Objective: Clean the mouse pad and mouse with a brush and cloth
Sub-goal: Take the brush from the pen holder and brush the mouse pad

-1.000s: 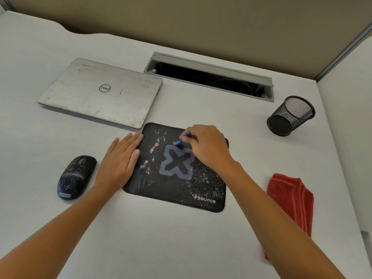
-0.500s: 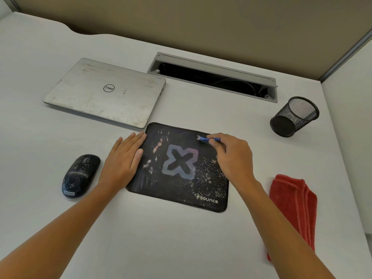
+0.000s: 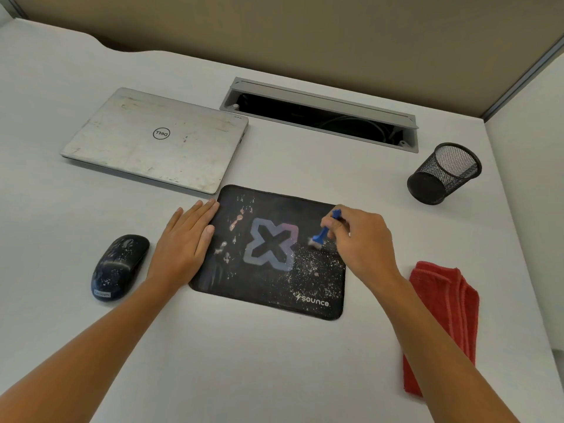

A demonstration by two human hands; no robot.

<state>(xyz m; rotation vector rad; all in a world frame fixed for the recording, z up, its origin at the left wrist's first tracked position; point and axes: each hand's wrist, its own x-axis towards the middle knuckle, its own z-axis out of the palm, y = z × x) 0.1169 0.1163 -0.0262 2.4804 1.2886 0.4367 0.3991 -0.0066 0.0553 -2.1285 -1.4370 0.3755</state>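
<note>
Pad (image 3: 262, 288) lies flat at the centre of the desk (image 3: 274, 361), crumbs (image 3: 317, 270) thickest on its right half. The left hand (image 3: 183, 242) presses its left edge, fingers straight and together; the right hand (image 3: 360, 239) pinches the brush (image 3: 320, 236), bristles on the pad. Risk: a hard stroke may scatter crumbs onto the desk or the cloth (image 3: 442, 312) nearby on the right; a slack left hand may let the pad slide. The laptop (image 3: 158, 138) crowds the far-left corner. The speckled mouse (image 3: 119, 267) lies left, apart from the pad.
</note>
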